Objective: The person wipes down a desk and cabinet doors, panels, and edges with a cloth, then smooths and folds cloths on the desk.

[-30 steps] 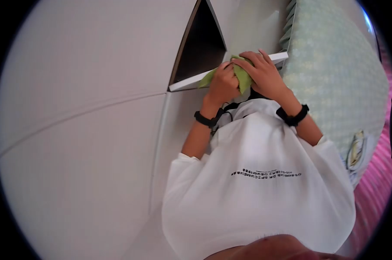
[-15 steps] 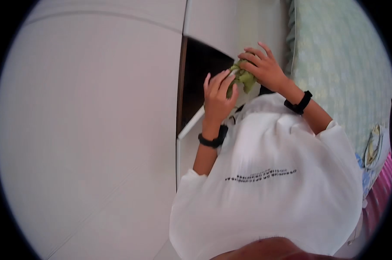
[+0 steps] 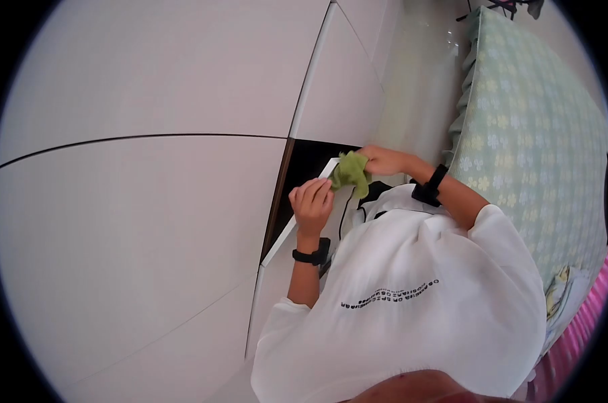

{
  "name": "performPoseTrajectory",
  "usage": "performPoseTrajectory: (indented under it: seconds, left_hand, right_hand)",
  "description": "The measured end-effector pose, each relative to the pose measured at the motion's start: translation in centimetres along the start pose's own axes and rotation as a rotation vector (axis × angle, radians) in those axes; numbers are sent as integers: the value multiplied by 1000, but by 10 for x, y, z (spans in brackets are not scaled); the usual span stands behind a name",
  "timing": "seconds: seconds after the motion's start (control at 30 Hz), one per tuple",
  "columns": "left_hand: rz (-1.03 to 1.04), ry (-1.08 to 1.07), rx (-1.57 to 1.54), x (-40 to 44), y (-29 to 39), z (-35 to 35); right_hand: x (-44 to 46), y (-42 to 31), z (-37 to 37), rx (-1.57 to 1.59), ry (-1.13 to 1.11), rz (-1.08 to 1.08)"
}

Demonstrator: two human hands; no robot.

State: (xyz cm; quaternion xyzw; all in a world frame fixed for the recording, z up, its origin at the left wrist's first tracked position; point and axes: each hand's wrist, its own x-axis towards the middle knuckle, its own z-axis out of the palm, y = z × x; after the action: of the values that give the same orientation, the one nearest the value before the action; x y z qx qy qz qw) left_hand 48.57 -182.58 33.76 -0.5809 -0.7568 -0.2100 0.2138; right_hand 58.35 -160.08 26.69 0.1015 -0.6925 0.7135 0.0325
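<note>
A crumpled green cloth point(image 3: 352, 176) hangs over the outer end of a white cabinet door point(image 3: 281, 242), which stands ajar. My right hand point(image 3: 384, 161) is closed on the cloth's right side, its fingertips partly hidden. My left hand point(image 3: 312, 201) lies at the door's edge just below the cloth, fingers bent together over it. Its thumb is mostly out of sight. Behind the door shows the dark inside of the cabinet point(image 3: 304, 161).
Large white cabinet panels point(image 3: 142, 221) fill the left side. On the right stands a bed with a green flowered cover point(image 3: 519, 127). Folded fabric point(image 3: 560, 292) lies near its lower end. A strip of shiny floor point(image 3: 418, 87) runs between bed and cabinet.
The view has shifted, showing more of the bed and floor. My right hand's spread fingers have closed on the cloth. My left hand's fingers have bent onto the door's edge.
</note>
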Motion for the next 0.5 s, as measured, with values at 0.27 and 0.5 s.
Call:
performPoseTrajectory:
  seconds: [0.27, 0.5]
  left_hand:
    - [-183, 97, 246, -7, -27, 22]
    - [-82, 441, 293, 92, 1, -30]
  right_hand:
    - [36, -38, -20, 679, -354, 337]
    - [64, -107, -111, 348, -177, 171]
